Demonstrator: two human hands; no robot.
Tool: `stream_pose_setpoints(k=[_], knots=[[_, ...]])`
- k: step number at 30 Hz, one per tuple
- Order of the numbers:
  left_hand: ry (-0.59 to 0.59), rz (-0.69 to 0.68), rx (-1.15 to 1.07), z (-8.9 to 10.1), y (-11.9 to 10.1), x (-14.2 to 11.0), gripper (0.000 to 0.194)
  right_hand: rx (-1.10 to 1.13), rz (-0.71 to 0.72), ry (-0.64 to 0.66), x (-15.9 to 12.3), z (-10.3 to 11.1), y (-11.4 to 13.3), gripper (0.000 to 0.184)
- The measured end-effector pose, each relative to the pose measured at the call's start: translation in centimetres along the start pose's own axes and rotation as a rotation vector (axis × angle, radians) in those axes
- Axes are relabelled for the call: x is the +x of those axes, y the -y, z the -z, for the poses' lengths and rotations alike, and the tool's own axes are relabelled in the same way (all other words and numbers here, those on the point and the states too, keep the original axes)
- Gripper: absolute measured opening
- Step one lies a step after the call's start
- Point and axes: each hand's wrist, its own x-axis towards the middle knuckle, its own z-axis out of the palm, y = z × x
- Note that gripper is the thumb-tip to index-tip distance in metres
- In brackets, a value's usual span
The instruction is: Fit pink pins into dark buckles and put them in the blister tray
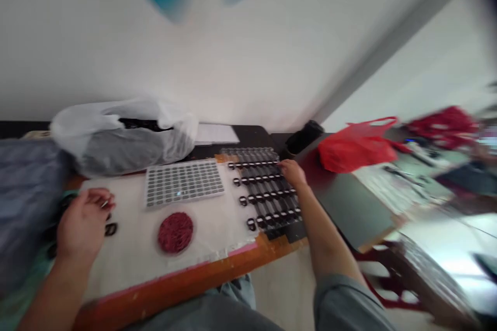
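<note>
L hand [83, 225] nr black ring [111, 229]; white bag [77, 126] w/ black stuff [142, 124]

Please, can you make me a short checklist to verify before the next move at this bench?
1. Left hand grips a small silvery piece: cannot tell, too small.
2. Right hand rests on the black rack: ok.
3. Black rings all seated in the rack: cannot tell, blurred.
4. Loose black ring lies beside the left hand: ok.
5. Grey grid tray sits apart from the rack: ok.
</note>
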Motion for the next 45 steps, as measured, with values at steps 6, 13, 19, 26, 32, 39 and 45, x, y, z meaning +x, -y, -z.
stream_pose_setpoints(k=[6, 13, 19, 26, 32, 39, 45], knots=[[-0.029, -0.285, 0.380, 4.9, -3.1, 0.4, 0.027, 0.167, 0.105, -0.196, 0.9, 0.1, 0.0, 0.033], [0.459, -0.484, 1.314, 10.1, -1.0, 0.3, 0.039, 0.133, 0.286, -0.591, 0.8, 3.2, 7.5, 0.032], [0.612, -0.563, 1.474, 10.2, -0.1, 1.0, 0.034, 0.285, 0.560, -0.465, -3.0, 7.4, 19.0, 0.024], [0.696, -0.577, 1.275, 8.7, -0.4, 1.0, 0.022, 0.638, 0.609, -0.228, -9.0, 9.2, 28.6, 0.028], [0.835, -0.355, 1.044, 3.5, -2.4, -2.9, 0.022, 1.030, 0.486, -0.028, -13.2, 9.4, 36.6, 0.024], [0.864, 0.083, 0.556, -1.8, -1.4, -5.5, 0.023, 1.022, 0.460, -0.076, -12.4, 9.4, 36.9, 0.019], [1.001, 0.505, 0.172, -2.4, 1.1, -3.7, 0.047, 0.876, 0.577, -0.129, -11.4, 9.8, 36.3, 0.023]])
